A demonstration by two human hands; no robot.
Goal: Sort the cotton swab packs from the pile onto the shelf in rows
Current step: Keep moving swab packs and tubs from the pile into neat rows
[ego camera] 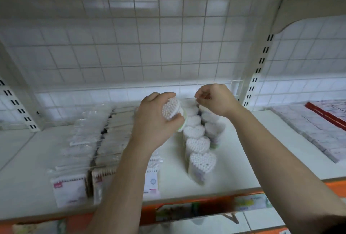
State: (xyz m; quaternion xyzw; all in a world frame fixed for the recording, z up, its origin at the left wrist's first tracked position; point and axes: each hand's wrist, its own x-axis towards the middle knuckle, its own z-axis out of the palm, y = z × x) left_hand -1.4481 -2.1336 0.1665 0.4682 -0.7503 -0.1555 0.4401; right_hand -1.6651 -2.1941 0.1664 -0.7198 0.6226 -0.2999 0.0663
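Note:
My left hand (155,119) grips a heart-shaped cotton swab pack (171,109) with a green base, tilted above the white shelf (252,151). A row of upright heart-shaped packs (198,145) runs from the shelf's front toward the back, with a second shorter row (214,129) to its right. My right hand (215,98) hovers over the far end of these rows, fingers curled as if pinching something thin; what it holds I cannot tell. Flat bagged swab packs (84,149) stand in rows on the left.
A wire grid back panel (168,46) closes the shelf behind. Flat pale packets and a red-edged box (322,121) lie on the shelf's right side. An orange price strip (187,209) runs along the front edge. Another shelf board hangs overhead.

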